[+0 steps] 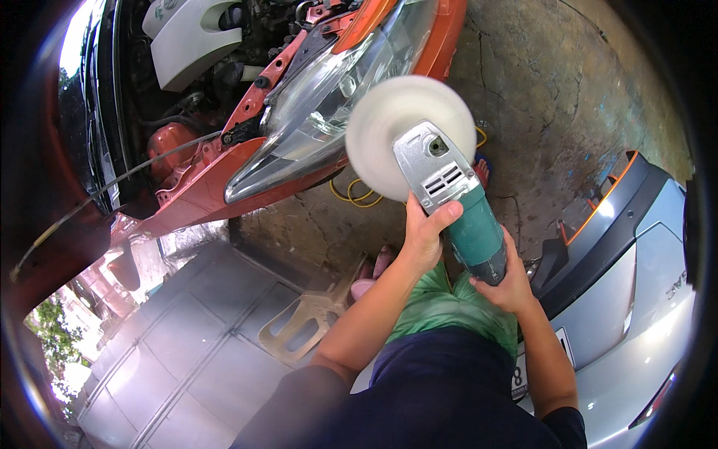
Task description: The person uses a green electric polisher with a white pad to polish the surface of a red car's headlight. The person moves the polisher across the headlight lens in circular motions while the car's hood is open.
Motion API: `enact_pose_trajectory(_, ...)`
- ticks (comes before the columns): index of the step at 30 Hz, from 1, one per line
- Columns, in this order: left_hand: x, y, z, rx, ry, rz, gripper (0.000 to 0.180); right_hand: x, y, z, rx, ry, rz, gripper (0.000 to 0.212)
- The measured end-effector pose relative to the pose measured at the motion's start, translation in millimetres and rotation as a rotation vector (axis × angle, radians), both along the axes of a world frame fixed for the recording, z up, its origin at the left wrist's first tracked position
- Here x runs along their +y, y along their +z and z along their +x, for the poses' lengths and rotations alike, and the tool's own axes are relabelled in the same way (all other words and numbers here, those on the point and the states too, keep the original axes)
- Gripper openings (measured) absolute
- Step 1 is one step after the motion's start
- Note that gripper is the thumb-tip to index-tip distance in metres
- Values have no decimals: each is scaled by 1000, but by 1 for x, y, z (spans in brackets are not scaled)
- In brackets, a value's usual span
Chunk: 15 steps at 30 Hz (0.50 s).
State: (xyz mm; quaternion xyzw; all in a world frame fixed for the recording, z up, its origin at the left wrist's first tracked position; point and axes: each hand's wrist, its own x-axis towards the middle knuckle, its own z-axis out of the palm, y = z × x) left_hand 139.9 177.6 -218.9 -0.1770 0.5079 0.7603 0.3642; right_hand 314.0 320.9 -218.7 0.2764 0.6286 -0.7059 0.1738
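Note:
Both my hands hold a green angle polisher [476,228] with a silver gear head. My left hand [426,232] grips the body just behind the gear head, thumb across the top. Round the dark rear end closes my right hand [510,280]. At the tool's front, a large round white pad [374,135] looks blurred at its rim. It overlaps the edge of a car's clear headlight [314,112] in this view; whether they touch I cannot tell. The headlight is set in an orange-red car body [187,206] with the engine bay uncovered.
A yellow cord [359,196] lies on the stained concrete floor [538,82]. Behind the headlight is a white engine cover [191,45]; a thin prop rod [112,183] crosses nearby. A beige plastic chair [307,325] stands left of me, before a grey metal gate [194,337]. A silver car [636,322] is close on my right.

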Motion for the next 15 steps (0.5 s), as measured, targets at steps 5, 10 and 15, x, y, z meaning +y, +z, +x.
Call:
enact_pose_trajectory(5,-34,3,4,27,-74,-42,82,-11,-1,0,44,100,-30,111)
enact_pose_trajectory(10,-82,32,15,-75,6,-20,98,-39,2,-2,71,269,-42,114)
enact_pose_trajectory(15,-121,52,12,-55,97,-23,104,-65,10,-21,47,428,-39,115)
